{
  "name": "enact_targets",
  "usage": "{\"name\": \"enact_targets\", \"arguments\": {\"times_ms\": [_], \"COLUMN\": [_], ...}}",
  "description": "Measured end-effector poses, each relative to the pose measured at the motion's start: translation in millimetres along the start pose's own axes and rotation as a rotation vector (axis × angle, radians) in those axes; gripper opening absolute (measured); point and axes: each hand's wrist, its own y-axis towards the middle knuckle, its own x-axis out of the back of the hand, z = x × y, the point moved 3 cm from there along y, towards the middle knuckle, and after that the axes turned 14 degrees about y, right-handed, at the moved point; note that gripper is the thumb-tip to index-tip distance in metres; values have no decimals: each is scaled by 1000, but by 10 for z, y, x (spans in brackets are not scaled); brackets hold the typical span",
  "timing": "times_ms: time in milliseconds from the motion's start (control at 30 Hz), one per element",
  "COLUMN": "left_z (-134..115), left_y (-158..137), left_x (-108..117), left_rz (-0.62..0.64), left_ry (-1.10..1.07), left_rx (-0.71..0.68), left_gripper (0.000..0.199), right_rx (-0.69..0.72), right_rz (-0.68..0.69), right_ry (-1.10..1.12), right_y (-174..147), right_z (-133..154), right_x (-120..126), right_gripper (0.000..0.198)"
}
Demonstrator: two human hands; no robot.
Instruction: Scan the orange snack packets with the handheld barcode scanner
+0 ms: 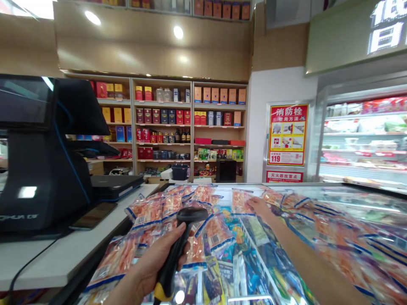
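Note:
My left hand (168, 250) is wrapped round the handle of a black and yellow barcode scanner (192, 215), its head pointing away from me over the glass-topped freezer. Further forward, my right hand (258, 206) is stretched out with its fingers closed on the right edge of a clear packet of orange-pink food (241, 201). Similar blue-edged packets lie heaped on the glass to the left, such as one packet (219, 231) just right of the scanner. More packets (330, 228) spread out to the right of my right forearm.
A white counter (63, 258) on the left carries a black checkout terminal (41, 169), a phone (94, 215) and a flat black box (116, 186). Colourful packages (254, 262) show through the freezer glass. Shelves of boxed goods (163, 116) and a red poster (288, 135) stand behind.

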Motion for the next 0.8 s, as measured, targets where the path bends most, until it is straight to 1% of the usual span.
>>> {"name": "enact_targets", "arguments": {"times_ms": [67,133,167,300,400,533,667,800], "left_z": [-33,-65,-79,-118,-141,-141,-67,-49], "left_y": [-14,-35,-48,-106,-131,-106,-61,-78], "left_x": [-69,-113,-123,-96,-51,62,238,407], "left_rz": [4,3,4,7,-7,-122,-192,-312], "left_ry": [7,8,6,-4,-8,6,10,-8], "left_rx": [-18,-42,-51,-48,-42,-81,-54,-42], "left_gripper": [36,36,36,35,34,32,33,31], "right_rx": [66,129,150,192,181,141,113,148], "right_rz": [-111,-164,-170,-171,-157,-136,-107,-30], "right_ry": [118,213,235,249,273,266,205,206], "right_y": [6,7,3,-18,-19,-6,37,62], "right_z": [156,301,359,489,551,716,923,1084], "right_x": [-41,-117,-162,-351,-517,-795,-1110,-1427], "right_gripper": [25,24,23,23,24,25,27,30]}}
